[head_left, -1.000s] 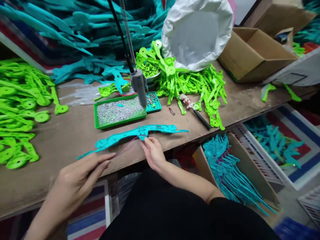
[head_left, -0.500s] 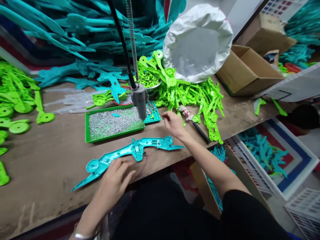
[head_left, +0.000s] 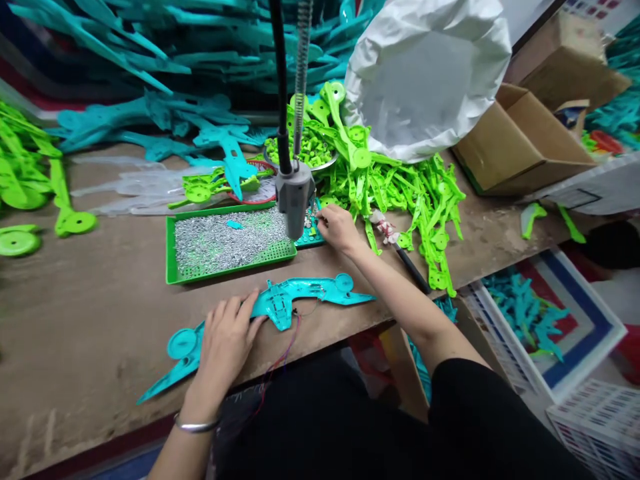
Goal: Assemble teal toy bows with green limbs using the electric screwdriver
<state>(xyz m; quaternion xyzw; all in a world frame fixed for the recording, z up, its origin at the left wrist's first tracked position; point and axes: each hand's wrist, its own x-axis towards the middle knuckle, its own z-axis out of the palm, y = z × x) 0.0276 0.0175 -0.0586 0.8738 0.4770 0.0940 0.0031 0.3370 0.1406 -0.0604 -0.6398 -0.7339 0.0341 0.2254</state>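
The left hand (head_left: 225, 343), one bangle (head_left: 197, 425) worn at its wrist, is laid across the left half of one blue bow (head_left: 280, 308), its thumb spread from its fingers. The bow is set near the front edge of the tabletop (head_left: 100, 300); two discs (head_left: 182, 344) are seen on it, one toward each end. Red and purple wires (head_left: 291, 341), too thin to be counted, are hung from its middle over the edge. Beyond it is placed one green tray (head_left: 171, 257), spread with countless metal pieces (head_left: 215, 243) and one blue chip (head_left: 235, 225). One smaller blue tray (head_left: 314, 241) is set just beside its right end. The right hand (head_left: 340, 227) is held at the blue tray, its fingers curled; whether anything is pinched cannot be told. One driver (head_left: 294, 200) is suspended in front of both trays. To the right, one black rod (head_left: 413, 270) is laid by green parts (head_left: 400, 180) piled too thickly to be counted. Farther back are seen one bowl (head_left: 330, 162), one white sack (head_left: 363, 73) and two cardboard boxes (head_left: 483, 143).
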